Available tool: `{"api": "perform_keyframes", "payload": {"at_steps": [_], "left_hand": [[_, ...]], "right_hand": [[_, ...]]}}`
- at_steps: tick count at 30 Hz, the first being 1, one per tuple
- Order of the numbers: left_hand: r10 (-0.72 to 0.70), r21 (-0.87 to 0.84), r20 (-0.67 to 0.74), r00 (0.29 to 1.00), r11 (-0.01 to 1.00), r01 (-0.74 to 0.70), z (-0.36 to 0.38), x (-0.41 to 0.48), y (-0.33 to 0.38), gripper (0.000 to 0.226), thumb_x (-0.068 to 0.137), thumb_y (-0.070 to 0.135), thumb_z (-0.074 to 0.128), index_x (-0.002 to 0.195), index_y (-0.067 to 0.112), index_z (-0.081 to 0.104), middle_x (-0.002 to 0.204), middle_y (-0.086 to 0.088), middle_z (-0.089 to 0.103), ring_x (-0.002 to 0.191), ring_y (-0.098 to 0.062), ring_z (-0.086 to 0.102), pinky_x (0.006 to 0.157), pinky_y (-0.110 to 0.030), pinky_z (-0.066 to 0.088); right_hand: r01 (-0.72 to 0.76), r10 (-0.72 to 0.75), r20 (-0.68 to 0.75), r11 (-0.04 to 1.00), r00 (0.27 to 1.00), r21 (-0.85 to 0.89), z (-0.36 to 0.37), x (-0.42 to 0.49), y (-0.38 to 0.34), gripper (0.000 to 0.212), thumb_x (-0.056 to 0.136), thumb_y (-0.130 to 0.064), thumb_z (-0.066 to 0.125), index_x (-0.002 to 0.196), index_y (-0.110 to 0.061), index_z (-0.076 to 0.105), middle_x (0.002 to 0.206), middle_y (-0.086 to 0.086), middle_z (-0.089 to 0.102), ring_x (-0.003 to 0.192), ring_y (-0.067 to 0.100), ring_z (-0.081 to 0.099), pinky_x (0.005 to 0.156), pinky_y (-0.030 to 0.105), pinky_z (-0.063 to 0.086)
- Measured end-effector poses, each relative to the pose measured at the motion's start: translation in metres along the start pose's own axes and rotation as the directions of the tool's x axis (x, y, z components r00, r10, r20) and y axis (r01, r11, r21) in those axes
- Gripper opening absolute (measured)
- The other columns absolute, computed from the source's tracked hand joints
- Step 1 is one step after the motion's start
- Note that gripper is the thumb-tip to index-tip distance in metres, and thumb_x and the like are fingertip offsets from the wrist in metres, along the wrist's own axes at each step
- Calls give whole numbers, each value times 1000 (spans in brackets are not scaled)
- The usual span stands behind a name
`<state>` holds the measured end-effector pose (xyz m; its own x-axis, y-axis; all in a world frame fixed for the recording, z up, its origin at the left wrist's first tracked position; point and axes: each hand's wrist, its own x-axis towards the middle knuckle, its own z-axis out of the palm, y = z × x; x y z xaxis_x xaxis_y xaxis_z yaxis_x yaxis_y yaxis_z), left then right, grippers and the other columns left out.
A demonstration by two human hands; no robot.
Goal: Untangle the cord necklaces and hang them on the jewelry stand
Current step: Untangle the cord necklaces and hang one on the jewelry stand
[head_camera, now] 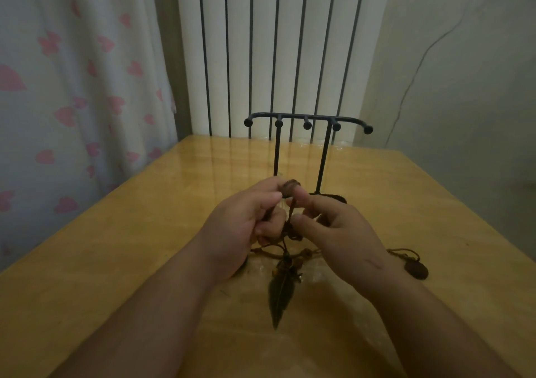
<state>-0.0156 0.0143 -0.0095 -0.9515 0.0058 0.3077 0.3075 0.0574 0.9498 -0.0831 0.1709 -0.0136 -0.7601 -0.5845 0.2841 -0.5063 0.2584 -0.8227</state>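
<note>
No text, label, brand, number or sign can be read anywhere in the frame
</note>
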Motion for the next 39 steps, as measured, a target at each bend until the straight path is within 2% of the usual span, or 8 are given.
{"api": "perform_keyframes", "payload": {"at_steps": [4, 7, 13, 18, 22, 31, 35, 39], "left_hand": [[-2, 7, 44, 999, 1000, 1, 2, -1, 0, 39, 93, 28, 32, 106, 10, 64, 53, 6, 33, 54, -15, 29, 62, -23, 37], [20, 2, -47, 999, 1000, -20, 2, -3, 2, 34, 88, 27, 37, 94, 9, 65, 52, 5, 38, 53, -14, 35, 61, -15, 43], [121, 135, -279, 953, 987, -86, 2, -2, -1, 33, 78, 34, 43, 77, 27, 75, 90, -1, 64, 87, -34, 49, 72, -39, 36], [6, 116, -463, 886, 992, 54, 7, 2, 2, 36, 98, 19, 41, 97, 33, 74, 98, 10, 71, 101, -16, 61, 78, -34, 47], [-28, 333, -366, 930, 929, 159, 11, 1, 4, 29, 96, 19, 61, 117, 38, 67, 106, 22, 68, 99, 8, 59, 76, -15, 46], [-51, 652, -281, 958, 723, 230, 15, 2, -5, 32, 87, 34, 71, 117, 47, 65, 111, 21, 58, 103, -1, 53, 93, -31, 50], [-3, 706, -268, 963, 680, 199, 19, 2, -2, 16, 92, 33, 65, 84, 45, 58, 99, 19, 50, 93, -2, 49, 75, -17, 39], [-18, 652, -322, 947, 721, 235, 16, 3, -2, 18, 99, 27, 54, 86, 39, 52, 91, 14, 58, 81, 1, 54, 61, -14, 37]], "right_hand": [[17, -17, -21, 999, 1000, 33, 1, 0, -1, 12, 90, -40, 59, 94, -34, 70, 85, -5, 69, 80, 8, 65, 70, 29, 56], [-34, 61, -190, 989, 980, 144, -4, 2, -1, 14, 95, -32, 56, 93, -26, 68, 86, -5, 69, 76, 3, 62, 68, 24, 48], [-127, 221, -198, 908, 955, 400, -10, 3, -7, 18, 98, -19, 49, 95, -15, 66, 79, 1, 72, 65, 14, 53, 60, 28, 43], [-81, 163, -175, 913, 971, 401, -11, 1, -9, 19, 94, -11, 49, 86, -12, 66, 84, 5, 72, 71, 21, 51, 64, 35, 41], [-50, 129, -156, 901, 979, 431, -12, 1, -8, 23, 92, -8, 48, 80, -17, 65, 81, 4, 72, 72, 23, 50, 67, 38, 40], [-9, 65, -92, 861, 994, 509, -14, 2, -2, 16, 75, -19, 51, 78, -19, 66, 83, 7, 69, 67, 16, 52, 63, 33, 42], [-20, 66, -48, 766, 997, 642, -17, 2, -1, 18, 67, -12, 46, 79, -10, 59, 78, 8, 65, 65, 16, 54, 62, 31, 43], [-11, 150, -79, 522, 985, 853, -20, 2, -2, 17, 84, -19, 46, 73, -9, 56, 71, 7, 59, 72, 22, 59, 71, 36, 49]]}}
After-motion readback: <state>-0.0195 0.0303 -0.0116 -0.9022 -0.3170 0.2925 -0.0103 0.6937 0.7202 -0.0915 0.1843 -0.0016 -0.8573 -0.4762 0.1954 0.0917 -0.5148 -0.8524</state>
